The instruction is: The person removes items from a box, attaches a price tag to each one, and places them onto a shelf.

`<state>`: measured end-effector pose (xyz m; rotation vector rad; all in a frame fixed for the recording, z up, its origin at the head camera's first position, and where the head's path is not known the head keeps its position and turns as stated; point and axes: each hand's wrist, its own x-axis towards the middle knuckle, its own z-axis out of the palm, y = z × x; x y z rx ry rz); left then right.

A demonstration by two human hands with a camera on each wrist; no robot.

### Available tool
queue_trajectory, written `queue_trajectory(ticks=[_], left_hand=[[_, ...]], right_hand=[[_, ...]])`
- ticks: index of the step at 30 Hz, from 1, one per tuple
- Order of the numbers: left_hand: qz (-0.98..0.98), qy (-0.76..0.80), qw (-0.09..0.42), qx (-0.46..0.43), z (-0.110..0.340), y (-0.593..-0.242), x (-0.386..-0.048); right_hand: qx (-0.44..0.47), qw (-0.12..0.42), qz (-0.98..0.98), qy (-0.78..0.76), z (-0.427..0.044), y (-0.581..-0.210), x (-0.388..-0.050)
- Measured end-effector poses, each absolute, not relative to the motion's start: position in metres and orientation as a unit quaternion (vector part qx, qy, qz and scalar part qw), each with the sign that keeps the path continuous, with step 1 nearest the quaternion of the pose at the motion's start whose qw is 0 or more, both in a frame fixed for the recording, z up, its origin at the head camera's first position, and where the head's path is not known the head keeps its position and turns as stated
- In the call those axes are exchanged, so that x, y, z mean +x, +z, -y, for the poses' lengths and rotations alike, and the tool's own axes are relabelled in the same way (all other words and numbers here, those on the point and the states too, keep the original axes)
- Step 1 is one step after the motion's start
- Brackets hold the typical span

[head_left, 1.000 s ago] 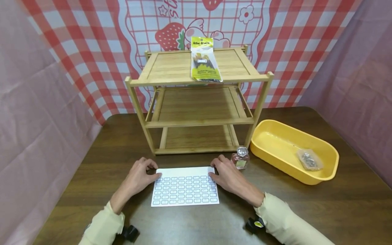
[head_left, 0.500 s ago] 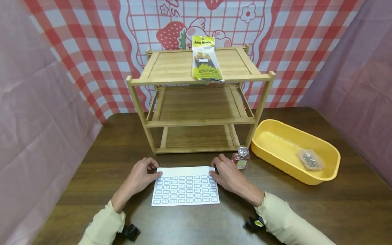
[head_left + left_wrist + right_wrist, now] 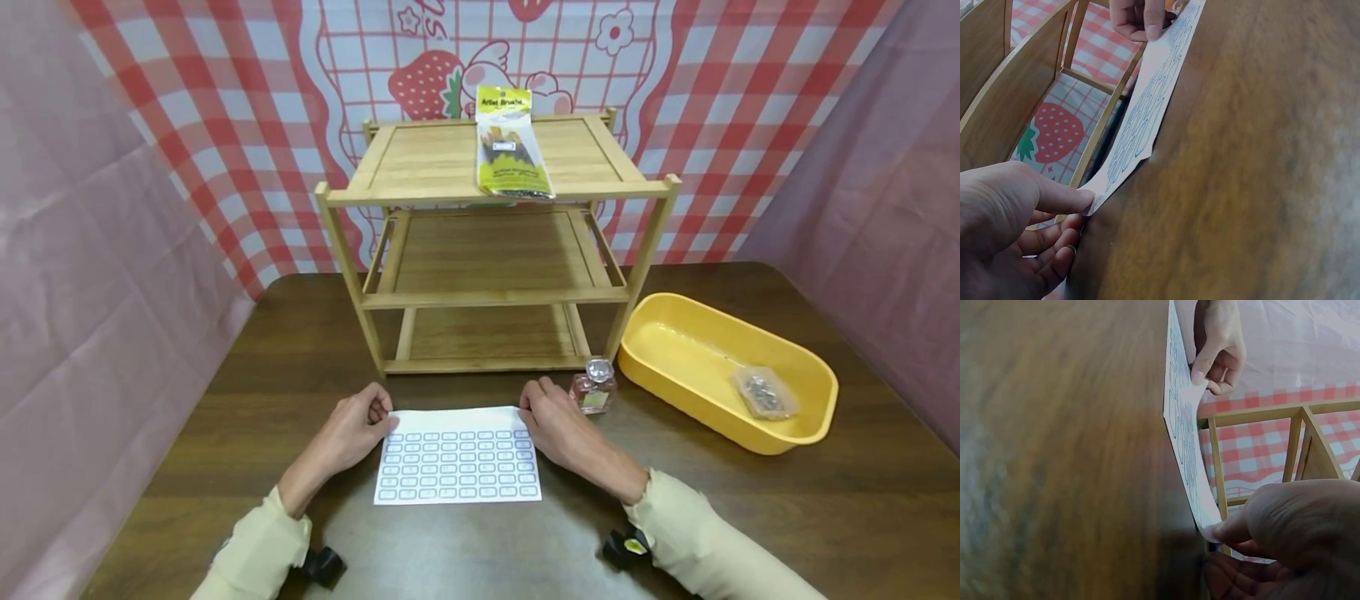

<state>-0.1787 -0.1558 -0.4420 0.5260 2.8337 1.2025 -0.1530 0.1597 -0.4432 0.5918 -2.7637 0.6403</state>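
Brown tabletop [image 3: 465, 554] spreads below my camera. Nearest on it, I see a white sheet [image 3: 458, 458], its boxed print too small to read; left hand [image 3: 351, 429] and right hand [image 3: 561, 429] pinch its far corners. Beside the right hand stands a pink bottle [image 3: 592, 388], label illegible. Farther back, on the wooden rack [image 3: 420, 158], a yellow packet [image 3: 512, 150] reads "Artist Brush", its ending blurred.

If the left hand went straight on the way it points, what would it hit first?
Probably the wooden rack, at the left part of its bottom front rail, though the left hand may sit higher or lower; depth is unclear.
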Motion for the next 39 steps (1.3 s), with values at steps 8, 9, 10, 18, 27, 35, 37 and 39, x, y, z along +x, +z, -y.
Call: queue_trajectory(ticks=[8, 9, 10, 18, 27, 35, 37, 39], left_hand=[[-0.905, 0.391, 0.022, 0.168, 0.155, -0.440, -0.179], [-0.904, 0.395, 0.023, 0.165, 0.155, -0.440, -0.179], [-0.903, 0.398, 0.024, 0.164, 0.155, -0.439, -0.179], [-0.887, 0.431, 0.013, 0.165, 0.157, -0.434, -0.179], [-0.857, 0.488, 0.023, 0.163, 0.162, -0.429, -0.178], [-0.831, 0.530, 0.030, 0.169, 0.163, -0.425, -0.179], [-0.824, 0.539, 0.032, 0.171, 0.163, -0.424, -0.179], [-0.817, 0.549, 0.036, 0.172, 0.163, -0.422, -0.179]], right_hand=[[0.187, 0.126, 0.935, 0.275, -0.159, -0.440, -0.153], [0.187, 0.128, 0.932, 0.283, -0.159, -0.439, -0.153], [0.188, 0.129, 0.930, 0.289, -0.158, -0.439, -0.152], [0.205, 0.154, 0.919, 0.301, -0.160, -0.437, -0.149], [0.220, 0.176, 0.903, 0.325, -0.166, -0.432, -0.147], [0.232, 0.194, 0.885, 0.354, -0.169, -0.427, -0.146], [0.238, 0.198, 0.876, 0.369, -0.171, -0.426, -0.146], [0.244, 0.202, 0.866, 0.388, -0.172, -0.424, -0.147]])
